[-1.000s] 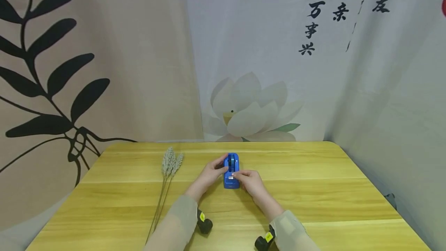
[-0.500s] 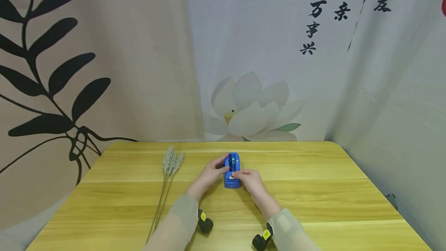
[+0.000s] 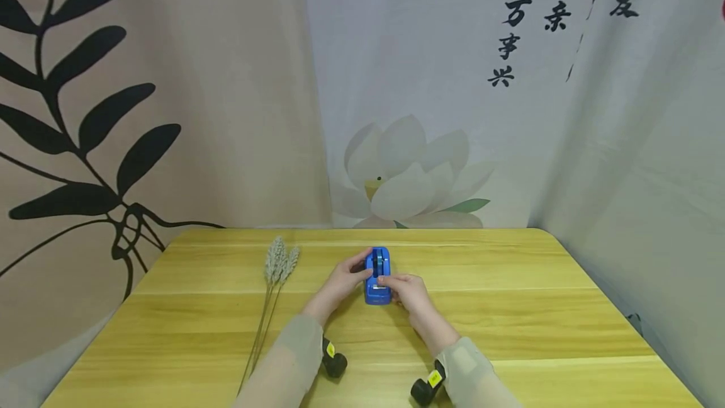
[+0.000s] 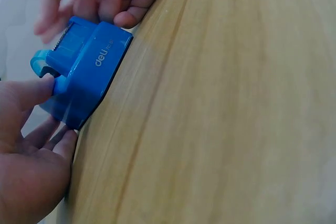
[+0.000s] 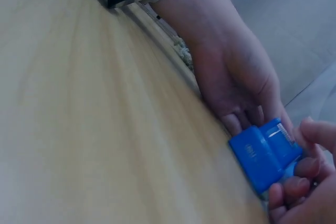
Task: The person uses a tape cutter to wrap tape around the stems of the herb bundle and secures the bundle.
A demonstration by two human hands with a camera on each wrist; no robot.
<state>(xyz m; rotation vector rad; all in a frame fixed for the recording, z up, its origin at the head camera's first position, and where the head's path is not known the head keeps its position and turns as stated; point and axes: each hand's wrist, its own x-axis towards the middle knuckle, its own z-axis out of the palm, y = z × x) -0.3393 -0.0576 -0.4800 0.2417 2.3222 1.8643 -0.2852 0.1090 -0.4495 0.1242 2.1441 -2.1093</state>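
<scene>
A blue tape dispenser [image 3: 377, 298] stands on the table, its tape roll at the far end and its toothed cutter toward me. "deli" is printed on its side [image 4: 100, 66]. My left hand [image 3: 342, 282] grips the dispenser's left side, thumb [image 4: 39, 90] near the roll and fingers low by the base. Over the cutter end, from the right, comes my right hand [image 3: 413, 296]. Its index finger [image 5: 316, 131] reaches to the cutter, while the other fingers [image 5: 295, 188] curl beside the body. I cannot tell whether those fingertips pinch any tape.
Dried grass stems [image 3: 273, 269] with pale heads lie on the wooden table [image 3: 538, 307], left of my left arm. Black wrist cameras [image 3: 334, 364] hang under both sleeves. A printed curtain [image 3: 408, 68] rises behind the table's far edge.
My right fingertips have shifted slightly away from me over the cutter end, showing more of the dispenser's near part. The left hand and dispenser stay put.
</scene>
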